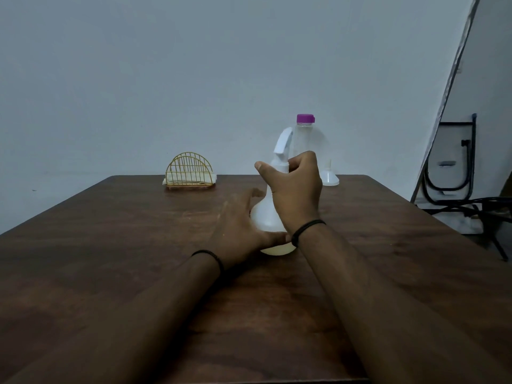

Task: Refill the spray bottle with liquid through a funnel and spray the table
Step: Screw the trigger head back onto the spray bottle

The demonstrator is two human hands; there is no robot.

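Both forearms are bare, with no sleeves in view. A thin black band point(307, 230) circles the right wrist, and a similar thin black band point(211, 257) circles the left wrist.

table point(138, 245): matt wood | spray bottle point(266, 214): translucent plastic | napkin holder point(189, 169): wire

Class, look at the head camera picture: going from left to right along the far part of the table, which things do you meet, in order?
Wire napkin holder → spray bottle, held by both hands → white funnel. The purple-capped bottle stands behind the spray bottle and overlaps it, so it is left out.
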